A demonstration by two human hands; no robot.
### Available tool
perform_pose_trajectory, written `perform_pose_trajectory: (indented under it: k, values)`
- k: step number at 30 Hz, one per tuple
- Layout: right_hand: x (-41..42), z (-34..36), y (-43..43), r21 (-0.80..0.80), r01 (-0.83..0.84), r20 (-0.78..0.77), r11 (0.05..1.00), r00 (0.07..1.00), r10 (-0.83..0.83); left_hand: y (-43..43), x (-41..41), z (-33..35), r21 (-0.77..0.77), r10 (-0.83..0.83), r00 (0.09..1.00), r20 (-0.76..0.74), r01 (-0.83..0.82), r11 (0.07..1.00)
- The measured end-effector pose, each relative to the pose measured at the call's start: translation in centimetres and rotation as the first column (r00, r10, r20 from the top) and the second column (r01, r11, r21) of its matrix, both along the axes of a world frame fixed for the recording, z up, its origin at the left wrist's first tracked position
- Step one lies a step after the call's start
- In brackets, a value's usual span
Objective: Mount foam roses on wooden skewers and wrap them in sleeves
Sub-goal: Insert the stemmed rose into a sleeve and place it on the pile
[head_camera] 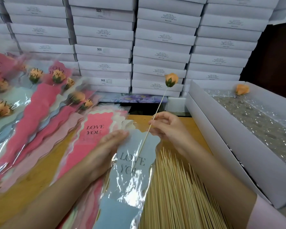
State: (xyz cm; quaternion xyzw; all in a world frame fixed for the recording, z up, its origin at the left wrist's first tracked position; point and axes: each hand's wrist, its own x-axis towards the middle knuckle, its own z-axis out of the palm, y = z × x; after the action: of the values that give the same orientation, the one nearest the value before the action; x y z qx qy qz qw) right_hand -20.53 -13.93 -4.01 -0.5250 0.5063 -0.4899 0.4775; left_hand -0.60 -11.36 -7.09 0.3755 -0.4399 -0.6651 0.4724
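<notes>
My right hand (168, 128) pinches a wooden skewer (157, 111) that carries an orange foam rose (171, 79) at its top. The skewer's lower end reaches into the mouth of a blue "LOVE YOU" sleeve (130, 172) lying in front of me. My left hand (109, 146) holds that sleeve along its left edge, fingers stretched out over it. A pile of bare skewers (177, 192) lies just right of the sleeve.
Empty pink sleeves (96, 129) lie stacked to the left. Several wrapped roses (44, 96) are heaped further left. An open white box (238, 129) at the right holds one loose rose (242, 89). White cartons (139, 47) are stacked high behind.
</notes>
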Motion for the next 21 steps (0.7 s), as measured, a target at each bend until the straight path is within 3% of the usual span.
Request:
perform_pose_trajectory:
  k: [5, 11, 21]
  values:
    - [-0.1, 0.2, -0.1, -0.037, 0.008, 0.042, 0.999, 0.999, -0.006, 0.4, 0.2, -0.1, 0.026, -0.192, 0.975, 0.110, 0.190, 0.981]
    - [0.0, 0.3, -0.1, -0.054, -0.006, 0.002, 0.999, 1.000, 0.006, 0.7, 0.2, 0.2, -0.015, -0.225, 0.953, 0.205, 0.233, 0.972]
    - [-0.7, 1.7, -0.4, -0.186, 0.251, -0.020, 0.950, 0.966, -0.259, 0.9, 0.1, 0.3, -0.079, -0.285, 0.901, 0.327, 0.327, 0.942]
